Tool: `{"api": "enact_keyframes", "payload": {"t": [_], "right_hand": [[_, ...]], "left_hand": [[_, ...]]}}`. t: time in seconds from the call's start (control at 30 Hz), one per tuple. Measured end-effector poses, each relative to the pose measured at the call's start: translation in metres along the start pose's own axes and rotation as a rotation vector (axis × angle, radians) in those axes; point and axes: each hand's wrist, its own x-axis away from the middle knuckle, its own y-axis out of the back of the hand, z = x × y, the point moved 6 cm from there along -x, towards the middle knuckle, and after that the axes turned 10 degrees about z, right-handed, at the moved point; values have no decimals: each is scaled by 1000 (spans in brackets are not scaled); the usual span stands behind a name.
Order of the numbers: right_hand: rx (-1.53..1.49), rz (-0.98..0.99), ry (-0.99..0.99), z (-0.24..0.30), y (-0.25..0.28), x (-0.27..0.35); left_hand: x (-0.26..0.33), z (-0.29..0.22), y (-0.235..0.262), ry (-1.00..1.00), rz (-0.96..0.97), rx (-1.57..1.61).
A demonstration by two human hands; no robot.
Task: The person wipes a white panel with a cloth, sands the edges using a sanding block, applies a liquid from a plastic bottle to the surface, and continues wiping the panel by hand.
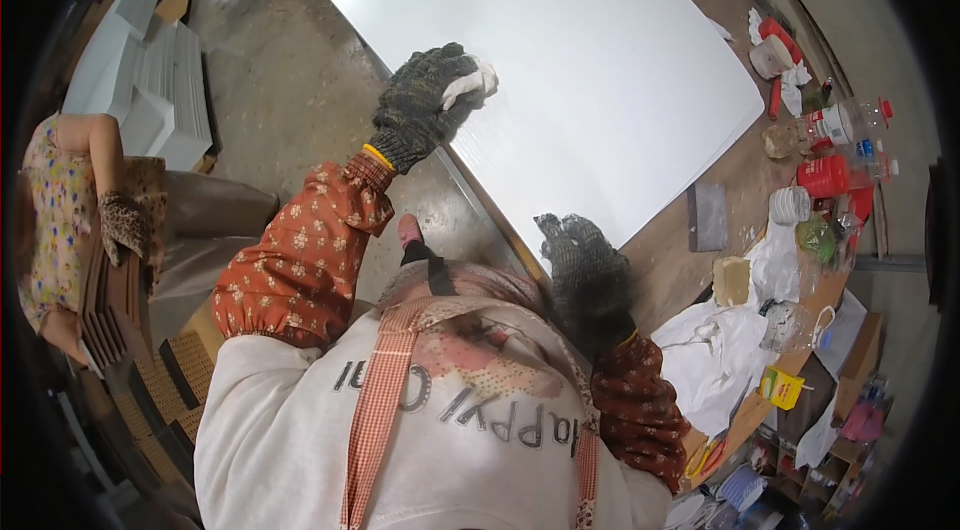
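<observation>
A large white panel (590,60) lies flat on the brown workbench (660,240) in front of me. My left hand (418,100), in a dark knit glove with a yellow-edged cuff, is closed around a crumpled white cloth (472,83). It rests at the panel's left edge, with the cloth against the white surface. My right hand (583,270), gloved alike, lies over the panel's near corner. Its fingers point away from me and look somewhat apart, with nothing seen in them; the palm side is hidden.
To the right are a grey rectangular block (707,217), a yellowish sponge block (731,281), white cloths (700,360), several bottles (825,175) and orange-handled scissors (708,457). At left, a co-worker's gloved hand (124,225) holds brown boards (118,315); white panels (165,80) are stacked beyond.
</observation>
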Motion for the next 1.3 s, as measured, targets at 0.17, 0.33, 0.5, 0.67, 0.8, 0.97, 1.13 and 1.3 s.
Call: {"api": "enact_keyframes", "payload": {"t": [0.17,0.33,0.5,0.67,0.8,0.97,1.13,1.3], "right_hand": [[116,-50,28,-3,-18,10],[337,91,-106,0,-27,-7],[144,-157,-81,10,-7,4],[26,46,-146,5,-10,1],[-19,-90,-145,-19,8,30],[410,-216,-217,-47,41,70],[439,-179,-355,-50,36,89],[431,-96,-363,-59,19,97]], "left_hand": [[-7,-11,2,20,56,-56],[-8,-15,8,27,49,19],[-17,-41,23,-56,-90,38],[9,-30,1,-79,-14,-124],[9,-80,-12,-268,166,176],[39,-193,-32,-646,92,13],[33,-96,19,-271,289,37],[63,16,45,220,-70,598]]}}
